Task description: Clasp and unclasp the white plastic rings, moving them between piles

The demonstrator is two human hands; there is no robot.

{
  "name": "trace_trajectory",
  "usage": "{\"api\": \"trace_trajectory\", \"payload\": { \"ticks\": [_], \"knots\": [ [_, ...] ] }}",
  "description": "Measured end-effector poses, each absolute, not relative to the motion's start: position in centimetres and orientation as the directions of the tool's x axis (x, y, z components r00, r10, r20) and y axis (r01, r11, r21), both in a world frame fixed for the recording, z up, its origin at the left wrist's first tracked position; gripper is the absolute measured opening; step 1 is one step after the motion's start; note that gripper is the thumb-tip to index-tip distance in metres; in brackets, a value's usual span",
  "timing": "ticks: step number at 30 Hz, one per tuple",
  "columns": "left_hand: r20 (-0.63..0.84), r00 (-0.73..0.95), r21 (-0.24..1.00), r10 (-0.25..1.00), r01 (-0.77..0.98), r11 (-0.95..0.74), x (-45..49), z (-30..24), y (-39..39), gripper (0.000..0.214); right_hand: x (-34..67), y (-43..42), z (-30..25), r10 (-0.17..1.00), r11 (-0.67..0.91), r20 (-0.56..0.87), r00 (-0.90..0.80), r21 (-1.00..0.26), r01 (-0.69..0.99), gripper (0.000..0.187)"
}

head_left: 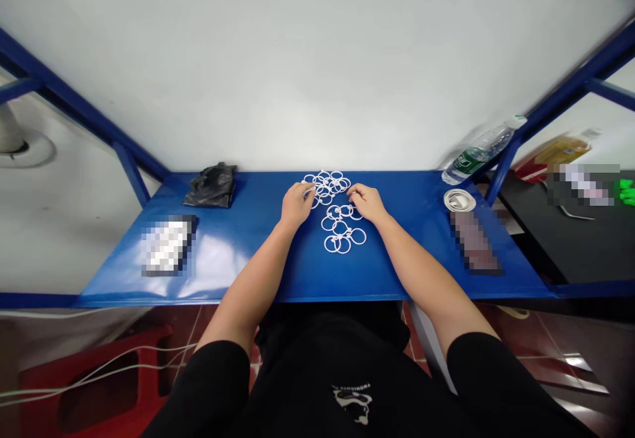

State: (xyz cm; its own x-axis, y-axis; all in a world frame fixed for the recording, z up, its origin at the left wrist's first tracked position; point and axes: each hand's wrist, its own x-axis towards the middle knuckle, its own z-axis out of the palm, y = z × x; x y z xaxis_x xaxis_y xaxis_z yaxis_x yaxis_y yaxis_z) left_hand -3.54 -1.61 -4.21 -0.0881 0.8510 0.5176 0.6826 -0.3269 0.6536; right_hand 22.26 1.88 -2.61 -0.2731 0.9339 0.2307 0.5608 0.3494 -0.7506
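Thin white plastic rings with small knobs lie on the blue tabletop in two groups. The farther pile of white rings (325, 183) overlaps heavily near the wall. The nearer group of white rings (340, 228) spreads toward me. My left hand (297, 205) is at the left side of the far pile, its thumb and fingers pinched together at a ring there. My right hand (368, 202) rests to the right, between the two groups, with its fingers curled inward. One ring of the near group passes partly beneath it. What those fingertips hold, if anything, is too small to make out.
On the blue table (268, 190), a crumpled black plastic bag (212, 185) lies left, above a blurred phone-like object (169, 245). At right stand a water bottle (479, 155), a coiled white cable (459, 200) and another blurred dark object (476, 241). Blue metal bars (129, 153) flank both sides.
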Motion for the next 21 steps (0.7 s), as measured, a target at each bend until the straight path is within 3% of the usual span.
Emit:
{"api": "trace_trajectory", "payload": {
  "ticks": [7,12,21],
  "knots": [
    [0.431,-0.245,0.836,0.869,0.47,-0.282,-3.0,-4.0,-2.1,0.018,22.4,2.1,-2.7,0.929,0.36,0.244,-0.278,-0.765,0.533,0.029],
    [0.444,-0.248,0.844,0.861,0.438,-0.309,-2.8,-3.9,-2.3,0.015,22.5,2.3,-3.0,0.903,0.429,0.33,-0.274,-0.699,0.572,0.031],
    [0.47,-0.23,0.835,0.852,0.43,-0.344,-2.5,-4.1,-2.3,0.014,22.2,2.3,-3.7,0.89,0.452,0.337,-0.307,-0.738,0.5,0.04]
  ]
}}
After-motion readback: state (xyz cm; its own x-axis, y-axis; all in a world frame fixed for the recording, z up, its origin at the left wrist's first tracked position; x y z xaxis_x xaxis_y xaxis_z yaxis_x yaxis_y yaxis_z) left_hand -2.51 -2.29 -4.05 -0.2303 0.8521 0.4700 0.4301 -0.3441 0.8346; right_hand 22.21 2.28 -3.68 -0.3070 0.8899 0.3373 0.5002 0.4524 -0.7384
